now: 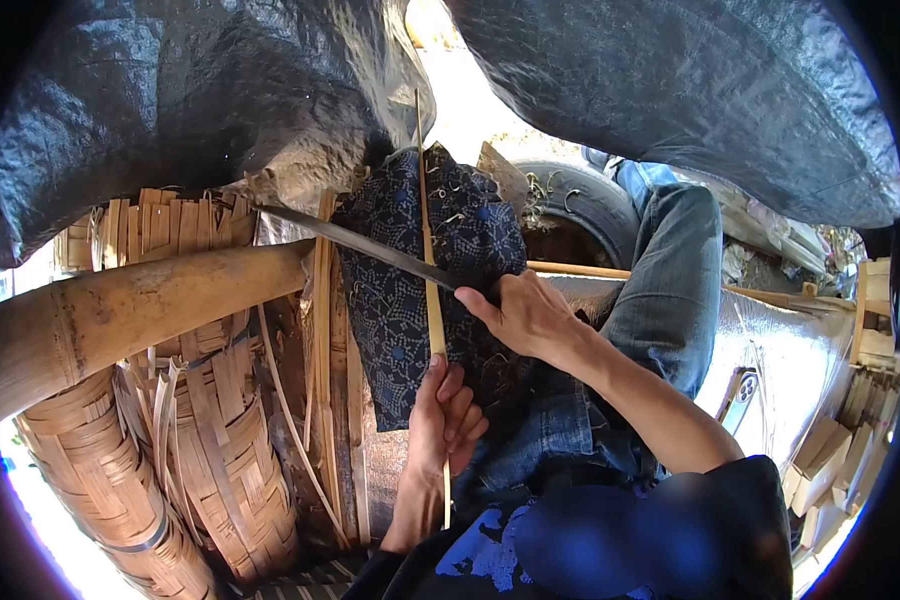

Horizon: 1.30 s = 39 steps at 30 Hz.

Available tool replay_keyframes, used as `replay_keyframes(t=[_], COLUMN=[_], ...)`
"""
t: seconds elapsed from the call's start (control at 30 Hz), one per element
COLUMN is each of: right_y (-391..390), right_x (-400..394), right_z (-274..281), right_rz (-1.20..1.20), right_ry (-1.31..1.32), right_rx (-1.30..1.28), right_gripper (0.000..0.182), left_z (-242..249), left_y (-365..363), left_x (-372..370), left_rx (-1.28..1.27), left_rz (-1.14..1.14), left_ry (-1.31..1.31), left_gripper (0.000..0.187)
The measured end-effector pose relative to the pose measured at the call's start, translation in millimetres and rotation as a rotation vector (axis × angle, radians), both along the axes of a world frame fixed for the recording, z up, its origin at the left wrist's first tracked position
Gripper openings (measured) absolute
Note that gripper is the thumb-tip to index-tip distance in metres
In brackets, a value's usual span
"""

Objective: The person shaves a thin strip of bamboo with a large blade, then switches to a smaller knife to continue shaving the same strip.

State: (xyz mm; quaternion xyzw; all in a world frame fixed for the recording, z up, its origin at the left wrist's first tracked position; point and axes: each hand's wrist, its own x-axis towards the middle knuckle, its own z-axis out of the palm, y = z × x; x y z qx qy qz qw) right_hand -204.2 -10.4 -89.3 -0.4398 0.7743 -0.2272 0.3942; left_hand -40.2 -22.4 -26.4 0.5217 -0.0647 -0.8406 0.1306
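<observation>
My left hand (444, 412) is closed around the lower part of a thin pale bamboo strip (433, 315). The strip runs upward from my lap, over a dark patterned cloth (395, 335), to a narrow tip above the cloth. In my right hand (530, 315) is a long-bladed knife (360, 242), its handle mostly hidden by my fingers. The blade lies across the strip and points to the upper left, overlapping it just left of my right thumb. Small curled shavings (455, 190) lie on the cloth.
A thick bamboo pole (170, 300) juts in from the left, above rolled woven bamboo mats (215, 440). Dark tarps (670, 80) hang overhead. A tire (585, 200) stands beyond my bent knee (670, 270). Cut wood pieces (830, 455) are piled at the right.
</observation>
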Motion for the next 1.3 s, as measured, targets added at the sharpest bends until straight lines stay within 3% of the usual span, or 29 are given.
replay_keyframes(t=[0.33, 0.4, 0.57, 0.63, 0.7, 0.77, 0.83, 0.9, 1.0, 1.3], right_y=[7.1, 3.1, -2.6, -17.7, -14.1, -14.8, -8.2, -1.6, 9.8, 28.3], right_x=[2.7, -0.7, -5.4, -14.1, -24.6, -26.2, -27.5, -28.9, -34.2, -31.6], right_z=[-8.0, -3.8, 2.2, -17.3, -19.2, -23.4, -28.8, -36.0, -8.9, 4.1], right_rz=[-0.037, -0.036, -0.034, -0.149, -0.098, -0.161, -0.157, -0.089, -0.041, 0.117], right_ry=[0.065, 0.01, 0.016, 0.012, -0.005, -0.175, -0.162, -0.095, -0.201, -0.213], right_rx=[-0.079, -0.035, 0.033, -0.023, -0.034, 0.029, 0.051, -0.117, 0.071, 0.077], right_gripper=[0.08, 0.077, 0.075, 0.075, 0.075, 0.074, 0.073, 0.078, 0.076, 0.067], left_z=[-5.2, -11.4, 2.9, 8.0, -2.4, -3.0, -5.5, -6.1, -8.9, 3.0], left_y=[5.5, 5.4, 32.5, 38.1, 31.0, 28.0, 19.8, 13.6, 3.2, -13.6], left_x=[4.4, 5.9, -2.7, 10.7, 24.9, 27.0, 27.6, 27.7, 24.4, 4.4], left_rx=[0.067, 0.198, 0.249, 0.302, 0.372, 0.371, 0.391, 0.393, 0.241, -0.037], left_rz=[0.131, 0.316, 0.324, 0.329, 0.374, 0.378, 0.337, 0.331, 0.167, -0.071], left_ry=[0.204, 0.4, 0.322, 0.272, 0.552, 0.574, 0.582, 0.577, 0.401, -0.016], left_gripper=[0.042, 0.043, 0.044, 0.044, 0.045, 0.045, 0.043, 0.043, 0.043, 0.04])
